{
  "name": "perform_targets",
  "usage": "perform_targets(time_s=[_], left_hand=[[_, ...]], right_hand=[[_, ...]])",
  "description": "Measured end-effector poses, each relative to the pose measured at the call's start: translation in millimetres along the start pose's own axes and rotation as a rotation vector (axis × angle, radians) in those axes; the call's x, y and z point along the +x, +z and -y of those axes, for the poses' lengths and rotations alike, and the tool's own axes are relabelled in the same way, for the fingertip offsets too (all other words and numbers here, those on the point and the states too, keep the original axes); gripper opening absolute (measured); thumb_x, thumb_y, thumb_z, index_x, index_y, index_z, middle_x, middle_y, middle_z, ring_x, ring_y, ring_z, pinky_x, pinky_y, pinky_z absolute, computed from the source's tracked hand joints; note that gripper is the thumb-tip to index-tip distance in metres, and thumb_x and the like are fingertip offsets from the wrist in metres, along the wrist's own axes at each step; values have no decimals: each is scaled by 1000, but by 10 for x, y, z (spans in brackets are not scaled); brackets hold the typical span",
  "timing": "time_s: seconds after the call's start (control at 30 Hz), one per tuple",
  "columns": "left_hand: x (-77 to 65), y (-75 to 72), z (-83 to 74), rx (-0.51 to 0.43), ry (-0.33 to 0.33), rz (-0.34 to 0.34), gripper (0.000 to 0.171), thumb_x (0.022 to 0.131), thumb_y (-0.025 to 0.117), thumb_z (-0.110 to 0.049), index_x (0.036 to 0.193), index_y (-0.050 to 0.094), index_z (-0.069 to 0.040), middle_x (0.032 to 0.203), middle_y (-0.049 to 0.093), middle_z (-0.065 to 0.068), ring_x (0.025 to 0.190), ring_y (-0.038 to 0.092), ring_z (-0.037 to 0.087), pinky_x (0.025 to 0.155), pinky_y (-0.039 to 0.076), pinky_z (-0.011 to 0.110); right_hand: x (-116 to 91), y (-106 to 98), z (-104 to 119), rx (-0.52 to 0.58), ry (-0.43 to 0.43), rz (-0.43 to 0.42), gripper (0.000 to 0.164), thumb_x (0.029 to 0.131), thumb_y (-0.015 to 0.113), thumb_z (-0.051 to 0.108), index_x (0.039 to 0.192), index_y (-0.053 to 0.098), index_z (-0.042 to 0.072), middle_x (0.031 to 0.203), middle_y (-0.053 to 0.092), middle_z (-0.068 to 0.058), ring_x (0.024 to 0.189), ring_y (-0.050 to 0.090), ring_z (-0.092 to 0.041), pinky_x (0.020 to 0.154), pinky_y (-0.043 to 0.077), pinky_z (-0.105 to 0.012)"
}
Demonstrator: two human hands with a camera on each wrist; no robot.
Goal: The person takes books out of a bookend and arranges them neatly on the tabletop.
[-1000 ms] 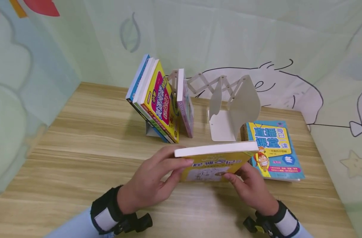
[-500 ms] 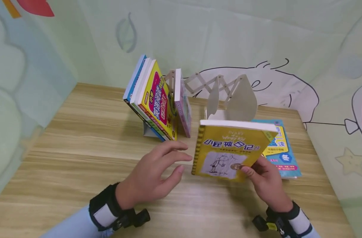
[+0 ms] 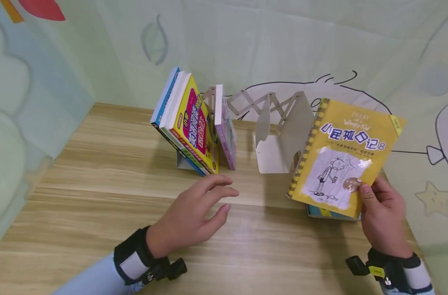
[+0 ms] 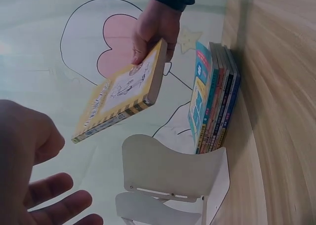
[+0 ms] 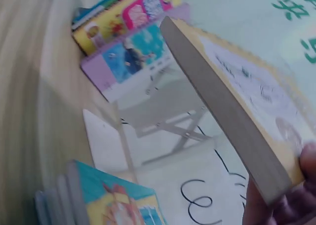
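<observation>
My right hand (image 3: 384,219) pinches a yellow Diary of a Wimpy Kid book (image 3: 347,157) at its lower right corner, thumb on the front cover. The book is raised, its cover facing me, above a stack of books (image 4: 212,96) that it mostly hides in the head view. Over the table's middle, my left hand (image 3: 192,215) hovers with relaxed, parted fingers and holds nothing. Beyond it, a yellow English reading book (image 3: 196,127) and other books lean left in an expandable metal bookend (image 3: 272,153). A thin purple book (image 3: 225,127) stands just right of them.
The wooden table (image 3: 98,192) meets a cartoon-printed wall sheet (image 3: 216,41) at the back. The bookend's right panel (image 3: 295,121) stands close to the held book's left side. Each wrist wears a black strap with a small camera.
My left hand has let go of the yellow Wimpy Kid book. The right hand has carried it to the right and up, turning its cover more fully toward me.
</observation>
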State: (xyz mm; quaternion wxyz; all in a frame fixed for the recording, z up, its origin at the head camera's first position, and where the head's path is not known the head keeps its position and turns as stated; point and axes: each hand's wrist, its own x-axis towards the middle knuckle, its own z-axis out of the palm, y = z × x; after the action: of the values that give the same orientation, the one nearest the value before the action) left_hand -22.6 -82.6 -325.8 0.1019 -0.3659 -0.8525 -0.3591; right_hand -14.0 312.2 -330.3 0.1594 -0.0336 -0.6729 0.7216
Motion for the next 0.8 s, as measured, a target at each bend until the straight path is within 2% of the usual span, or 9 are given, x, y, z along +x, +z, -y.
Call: perform_targets(time_s=[0.13, 0.4, 0.53, 0.6, 0.7, 0.8], left_hand=[[7, 26, 5, 6, 11, 2, 28, 93, 66, -19, 121, 69, -14, 136, 57, 6, 125, 55, 17, 102, 52, 37], [-4, 57, 17, 25, 12, 18, 27, 93, 67, -20, 120, 69, -15, 137, 57, 6, 126, 55, 18, 103, 51, 38], [-19, 62, 28, 43, 23, 26, 28, 93, 67, -19, 120, 69, -15, 137, 57, 6, 126, 55, 19, 103, 52, 38], [-25, 65, 33, 51, 29, 23, 28, 92, 68, -19, 120, 70, -15, 137, 57, 7, 126, 55, 19, 104, 51, 38], [-29, 69, 39, 58, 34, 19, 28, 92, 67, -19, 120, 69, -14, 137, 57, 7, 126, 55, 19, 104, 51, 37], [-37, 63, 47, 69, 28, 21, 28, 93, 66, -20, 120, 69, -15, 136, 57, 6, 125, 55, 18, 105, 50, 37]], right_hand=[[71, -160, 24, 102, 64, -30, 51, 100, 57, 17, 146, 47, -1, 132, 55, -11, 103, 62, -18, 84, 58, -23], [180, -472, -3, 125, 216, -104, 61, 95, 61, 31, 152, 44, 13, 143, 47, -5, 106, 61, -16, 81, 59, -23], [216, -561, -83, 51, 292, -154, 66, 94, 60, 35, 153, 41, 11, 136, 51, -1, 99, 63, -13, 77, 59, -20], [237, -592, -136, -20, 347, -166, 71, 94, 59, 38, 155, 36, 9, 129, 54, 1, 93, 63, -9, 75, 59, -18], [262, -626, -215, -136, 426, -149, 75, 97, 56, 40, 157, 28, 3, 115, 56, 5, 85, 63, -5, 71, 58, -15], [289, -633, -277, -247, 476, -123, 73, 101, 51, 38, 156, 25, -2, 105, 56, 6, 80, 63, -4, 69, 57, -16]])
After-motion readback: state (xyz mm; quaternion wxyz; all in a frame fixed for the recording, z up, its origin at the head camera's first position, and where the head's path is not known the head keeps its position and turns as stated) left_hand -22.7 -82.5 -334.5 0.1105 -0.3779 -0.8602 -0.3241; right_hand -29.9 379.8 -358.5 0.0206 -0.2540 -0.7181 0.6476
